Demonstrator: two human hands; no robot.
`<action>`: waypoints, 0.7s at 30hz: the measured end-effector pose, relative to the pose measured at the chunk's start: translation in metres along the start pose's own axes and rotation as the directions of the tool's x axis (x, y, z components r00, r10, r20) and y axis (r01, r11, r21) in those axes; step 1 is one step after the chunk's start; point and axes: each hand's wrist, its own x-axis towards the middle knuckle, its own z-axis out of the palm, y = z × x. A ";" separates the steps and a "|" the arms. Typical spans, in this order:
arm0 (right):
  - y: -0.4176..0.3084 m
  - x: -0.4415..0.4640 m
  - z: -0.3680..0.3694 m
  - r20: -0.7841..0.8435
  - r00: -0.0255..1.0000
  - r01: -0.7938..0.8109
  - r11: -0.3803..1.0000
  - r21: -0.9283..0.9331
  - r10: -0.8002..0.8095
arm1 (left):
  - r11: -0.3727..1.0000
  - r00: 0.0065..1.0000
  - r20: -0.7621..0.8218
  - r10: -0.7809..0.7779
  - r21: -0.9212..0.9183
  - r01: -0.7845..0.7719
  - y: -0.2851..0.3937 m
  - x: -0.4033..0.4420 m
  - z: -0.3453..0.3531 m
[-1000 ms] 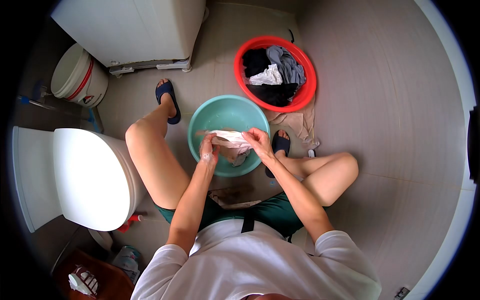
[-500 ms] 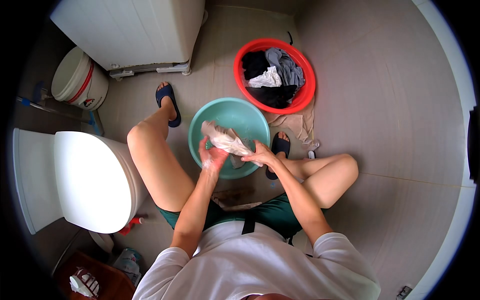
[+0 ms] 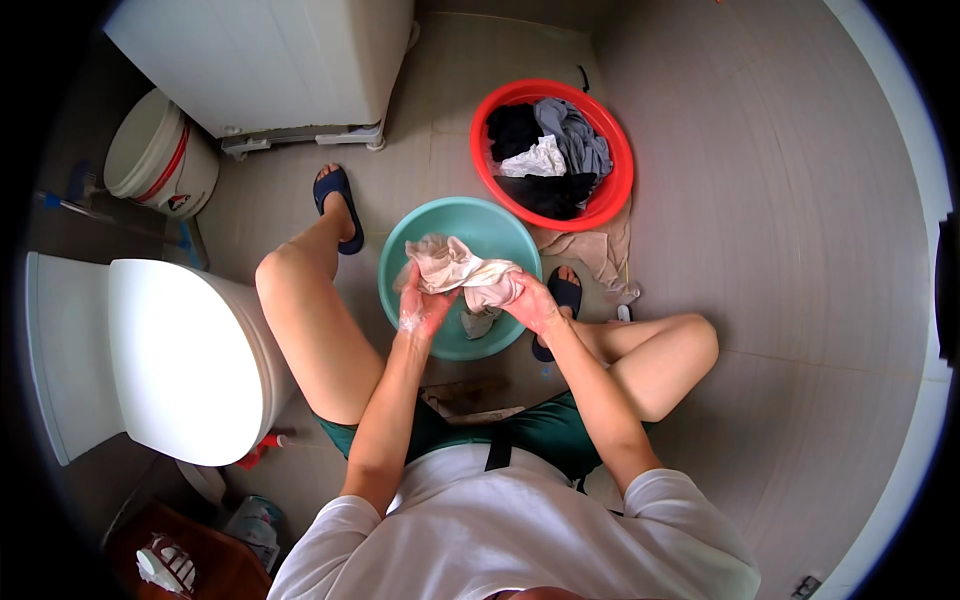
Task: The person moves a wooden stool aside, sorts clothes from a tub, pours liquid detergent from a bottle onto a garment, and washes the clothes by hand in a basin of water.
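Note:
A pale pink cloth [image 3: 452, 268] is bunched between my two hands above the teal basin [image 3: 392, 312]. My left hand [image 3: 424, 308], with suds at the wrist, holds its left part from below. Around the cloth's right end are the fingers of my right hand [image 3: 532, 302]. A greyish piece of cloth [image 3: 479, 322] is lower in the basin, under the pink one. Part of the fingers of each hand is hidden by the cloth.
A red tub [image 3: 622, 180] with dark, grey and white clothes stands beyond the basin, beside a beige cloth [image 3: 597, 250] on the floor. A white bucket [image 3: 190, 180], a white appliance [image 3: 270, 60] and a toilet [image 3: 185, 360] are at the left.
The pink cloth, stretched between my hands a second ago, is now bunched and twisted. My right hand has turned and come round its right end.

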 end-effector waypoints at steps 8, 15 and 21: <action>-0.010 0.000 0.013 -0.214 0.966 -0.030 0.760 -0.649 -0.145 | 0.697 0.999 -0.029 0.026 0.717 0.003 -0.001 0.009 -0.022; -0.013 -0.004 0.034 -0.068 0.882 -0.116 -0.076 -0.990 -0.466 | 0.017 0.919 0.042 0.393 0.998 -0.052 -0.013 0.004 -0.034; -0.005 -0.005 0.005 -0.196 0.932 -0.304 -0.361 -0.882 -0.306 | 0.631 0.842 -0.364 0.397 0.775 0.037 -0.010 0.008 -0.027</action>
